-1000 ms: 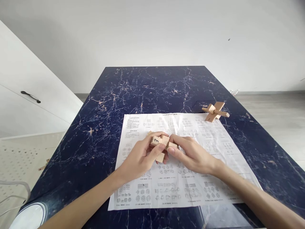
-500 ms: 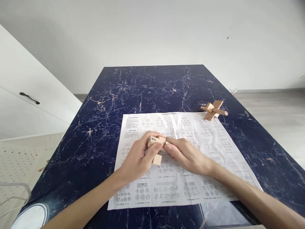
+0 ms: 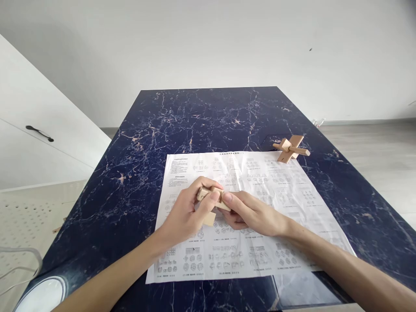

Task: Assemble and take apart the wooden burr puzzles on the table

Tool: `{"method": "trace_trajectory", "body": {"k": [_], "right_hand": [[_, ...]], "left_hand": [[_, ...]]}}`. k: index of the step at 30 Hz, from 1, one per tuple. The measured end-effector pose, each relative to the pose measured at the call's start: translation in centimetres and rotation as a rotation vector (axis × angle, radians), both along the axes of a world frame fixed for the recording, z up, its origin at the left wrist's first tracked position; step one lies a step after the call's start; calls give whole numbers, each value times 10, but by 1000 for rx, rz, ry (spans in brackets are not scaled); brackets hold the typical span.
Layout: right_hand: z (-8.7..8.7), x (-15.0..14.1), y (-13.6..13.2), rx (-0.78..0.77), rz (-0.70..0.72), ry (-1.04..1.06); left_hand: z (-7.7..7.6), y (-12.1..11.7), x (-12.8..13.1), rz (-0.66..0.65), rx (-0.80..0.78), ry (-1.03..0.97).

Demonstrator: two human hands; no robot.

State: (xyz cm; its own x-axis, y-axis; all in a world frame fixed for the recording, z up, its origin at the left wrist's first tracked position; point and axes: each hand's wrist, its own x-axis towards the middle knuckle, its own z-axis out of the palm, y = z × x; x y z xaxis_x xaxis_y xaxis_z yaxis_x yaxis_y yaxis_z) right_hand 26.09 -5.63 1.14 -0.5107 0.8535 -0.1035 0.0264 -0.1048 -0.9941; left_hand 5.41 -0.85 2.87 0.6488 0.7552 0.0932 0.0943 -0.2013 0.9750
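Observation:
Pale wooden puzzle pieces [image 3: 209, 219] are gathered between my two hands above a printed instruction sheet [image 3: 260, 260]. My left hand [image 3: 193, 210] is closed round them, its thumb pressing on top. From the right, my right hand [image 3: 250, 212] grips the same cluster, thumb on a piece at its right end. One block end juts out below my left thumb. Part of a handwritten mark shows on the upper left piece. My fingers hide how the pieces fit together.
An assembled wooden cross-shaped puzzle [image 3: 290, 149] rests at the sheet's upper right corner. The dark blue marbled table [image 3: 195, 117] extends to the back. A white round object [image 3: 43, 294] lies at the lower left, near a pale cable [image 3: 32, 251]. A white cabinet [image 3: 39, 108] stands at left.
Both hands have shifted slightly left with the pieces. The cluster has turned, so the number 3 on one block no longer shows fully. My right thumb has moved onto the top.

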Motion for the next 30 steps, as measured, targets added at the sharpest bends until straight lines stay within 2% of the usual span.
{"method": "trace_trajectory", "body": {"k": [4,8,11,15,21,30], "right_hand": [[3,1,2,-38,-61,45],[6,7,3,-75,-50,103],[7,11,4,-59,-26,103],[9,12,3,45,-22,29],[9,9,-2,413,-171,-306],[-4,6,0,1111,-400,-584]], "left_hand": [[0,4,-1,-100,-127,-50],[-1,6,-4,-207,-160,-104],[-2,7,-5,-183,-136,-88],[-4,8,-5,-124,-52,-77],[-6,7,-6,-87,33,-69],[-7,7,-3,-68,-2,-84]]}}
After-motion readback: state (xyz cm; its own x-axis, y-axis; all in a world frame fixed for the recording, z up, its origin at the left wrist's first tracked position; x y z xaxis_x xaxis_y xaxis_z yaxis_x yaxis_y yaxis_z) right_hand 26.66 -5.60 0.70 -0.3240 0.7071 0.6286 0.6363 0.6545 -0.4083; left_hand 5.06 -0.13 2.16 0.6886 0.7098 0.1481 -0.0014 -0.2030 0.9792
